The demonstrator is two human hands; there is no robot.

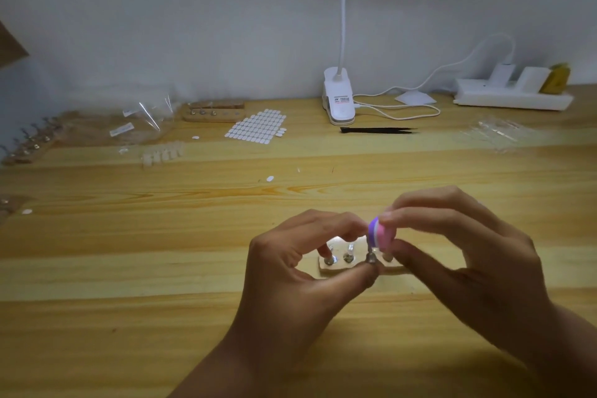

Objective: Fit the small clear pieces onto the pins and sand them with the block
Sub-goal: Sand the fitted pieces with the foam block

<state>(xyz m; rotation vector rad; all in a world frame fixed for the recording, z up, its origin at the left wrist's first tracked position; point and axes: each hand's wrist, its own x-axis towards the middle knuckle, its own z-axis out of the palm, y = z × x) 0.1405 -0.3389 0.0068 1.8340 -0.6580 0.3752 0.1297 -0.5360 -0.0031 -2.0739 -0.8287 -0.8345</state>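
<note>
Sanding at the desk (129, 268)
Right hand (452, 252) grips the pink-and-purple sanding block (381, 234) against a pin (370, 257) pinched by the left hand (290, 268), above the wooden pin holder (326, 270).

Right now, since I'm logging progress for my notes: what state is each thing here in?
Sanding block: gripped by right hand, at the pin's top.
Pin: pinched by left hand.
Wooden pin holder: flat on table, other pins upright in it.
Tweezers: lying flat, untouched.
Power strip: plugs inserted.
</note>
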